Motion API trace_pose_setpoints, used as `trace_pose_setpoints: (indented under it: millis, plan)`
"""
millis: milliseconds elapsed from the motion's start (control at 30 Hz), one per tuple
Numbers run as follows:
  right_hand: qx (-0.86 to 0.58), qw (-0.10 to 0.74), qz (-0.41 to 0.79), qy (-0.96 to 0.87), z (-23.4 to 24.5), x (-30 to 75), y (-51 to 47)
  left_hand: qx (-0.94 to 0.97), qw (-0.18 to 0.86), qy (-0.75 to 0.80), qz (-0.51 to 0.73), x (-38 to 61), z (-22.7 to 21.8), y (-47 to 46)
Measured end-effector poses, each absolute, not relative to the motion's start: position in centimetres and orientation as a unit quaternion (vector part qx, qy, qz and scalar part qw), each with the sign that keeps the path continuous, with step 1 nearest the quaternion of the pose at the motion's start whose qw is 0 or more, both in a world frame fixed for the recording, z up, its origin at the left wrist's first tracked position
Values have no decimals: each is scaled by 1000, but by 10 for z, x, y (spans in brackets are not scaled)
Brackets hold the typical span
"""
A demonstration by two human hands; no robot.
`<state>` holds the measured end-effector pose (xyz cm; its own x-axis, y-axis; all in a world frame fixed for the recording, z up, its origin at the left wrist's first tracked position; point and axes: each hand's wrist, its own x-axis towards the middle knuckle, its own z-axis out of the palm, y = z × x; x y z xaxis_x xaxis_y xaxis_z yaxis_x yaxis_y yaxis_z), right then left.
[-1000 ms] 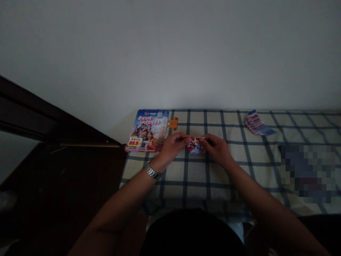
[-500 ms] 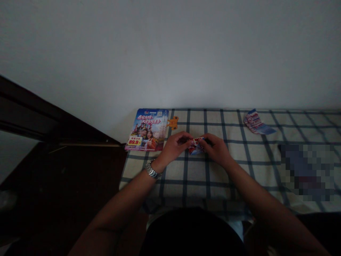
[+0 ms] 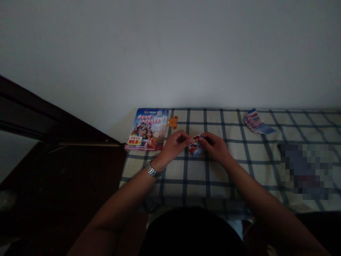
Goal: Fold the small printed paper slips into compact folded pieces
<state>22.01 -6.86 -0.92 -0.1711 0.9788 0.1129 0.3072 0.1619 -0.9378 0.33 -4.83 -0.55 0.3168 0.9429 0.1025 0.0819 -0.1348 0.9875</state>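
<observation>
Between my two hands is a small folded flyer (image 3: 196, 147), printed in red, white and blue, held just over the checked cloth (image 3: 197, 181). My left hand (image 3: 176, 143), with a metal watch (image 3: 153, 169) on its wrist, pinches the flyer's left edge between thumb and fingers. On the other side my right hand (image 3: 215, 146) grips its right upper edge with the thumb on the near face. A stack of flat flyers (image 3: 146, 129) lies to the left of my hands, its top sheet showing "89.9". Far to the right rests a bunch of folded flyers (image 3: 257, 122).
A brown bear figure (image 3: 173, 122) shows on the cloth beside the stack. A blurred-out dark item (image 3: 306, 172) lies at the right. Behind the cloth stands a plain wall (image 3: 170, 53); dark floor (image 3: 66, 185) drops away at the left, near a dark door (image 3: 39, 110).
The folded flyer has tilted and shifted slightly between my fingers, showing more of its upper part. Both hands stay on it, moving only a little. The stack and the bunch have not moved.
</observation>
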Motion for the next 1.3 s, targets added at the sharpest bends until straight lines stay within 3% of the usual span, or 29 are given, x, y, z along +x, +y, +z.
trace_pose_setpoints:
  millis: [233, 567, 867, 1300]
  plan:
    - [-496, 447, 419, -615, -10, 220, -67, 654, 501, 391, 411, 5, -9, -49]
    - [-510, 384, 354, -683, -4, 222, -70, 679, 491, 387, 385, 7, -6, -53]
    - [-507, 449, 438, -592, 4, 221, -68, 643, 471, 419, 435, 6, -1, -53]
    - [-537, 432, 433, -581, 2, 224, -66, 640, 489, 400, 438, 6, -8, -49]
